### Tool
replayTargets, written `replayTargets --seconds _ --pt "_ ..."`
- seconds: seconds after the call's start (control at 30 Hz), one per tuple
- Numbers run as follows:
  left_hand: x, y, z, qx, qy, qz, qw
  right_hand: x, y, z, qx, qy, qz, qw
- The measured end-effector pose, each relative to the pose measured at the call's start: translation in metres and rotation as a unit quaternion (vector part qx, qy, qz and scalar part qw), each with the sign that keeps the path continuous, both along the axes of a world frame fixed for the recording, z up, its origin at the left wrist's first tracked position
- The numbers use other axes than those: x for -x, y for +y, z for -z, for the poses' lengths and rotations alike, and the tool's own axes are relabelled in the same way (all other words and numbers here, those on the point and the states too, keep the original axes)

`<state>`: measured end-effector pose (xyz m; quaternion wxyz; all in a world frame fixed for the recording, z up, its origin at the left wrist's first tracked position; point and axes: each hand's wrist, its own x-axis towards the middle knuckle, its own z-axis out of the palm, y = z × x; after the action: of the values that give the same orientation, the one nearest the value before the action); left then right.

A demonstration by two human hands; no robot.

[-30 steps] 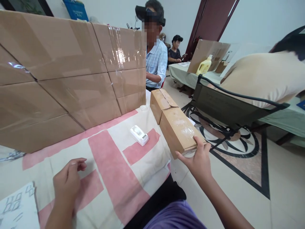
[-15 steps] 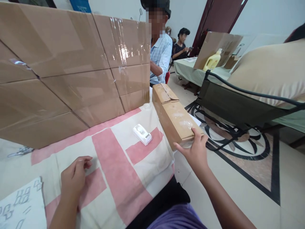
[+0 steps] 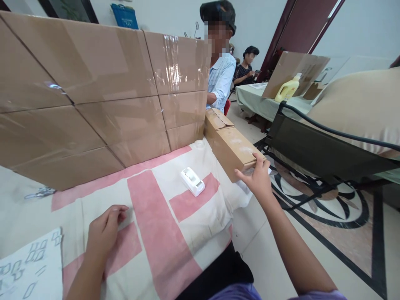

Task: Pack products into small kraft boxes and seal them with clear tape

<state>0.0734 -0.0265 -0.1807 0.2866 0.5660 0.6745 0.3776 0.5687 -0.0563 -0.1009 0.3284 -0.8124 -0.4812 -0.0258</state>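
Tablecloth (image 3: 159,225) in pink and off-white fills the foreground, and a tall, taped cardboard wall (image 3: 118,100) stands along its far side. Well apart to the right is a dark folding chair (image 3: 325,146). At the tablecloth's right edge, a far carton (image 3: 217,118), just beside the end of the cardboard wall, and a near carton (image 3: 231,156) sit end to end in 1 row. A sheet of paper (image 3: 31,262) with drawn outlines lies at lower left. The right hand (image 3: 258,177) pinches the front end of the near carton, thumb at its left corner, fingers over the top edge. The left hand (image 3: 104,229) rests on the tablecloth, fingers loosely curled; how firmly they press together I cannot tell. Left of the near carton lies a white plastic device (image 3: 192,182)
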Motion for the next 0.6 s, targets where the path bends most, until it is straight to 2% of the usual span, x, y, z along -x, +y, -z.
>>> replayTargets --seconds 0.3,0.6 --pt "-0.002 -0.001 0.001 -0.020 0.000 0.020 1.000 -0.056 0.057 -0.002 0.004 0.014 -0.082 0.997" --pt "-0.009 -0.002 -0.004 -0.057 -0.004 0.060 0.997 -0.078 0.112 -0.005 0.039 0.044 -0.075 0.995"
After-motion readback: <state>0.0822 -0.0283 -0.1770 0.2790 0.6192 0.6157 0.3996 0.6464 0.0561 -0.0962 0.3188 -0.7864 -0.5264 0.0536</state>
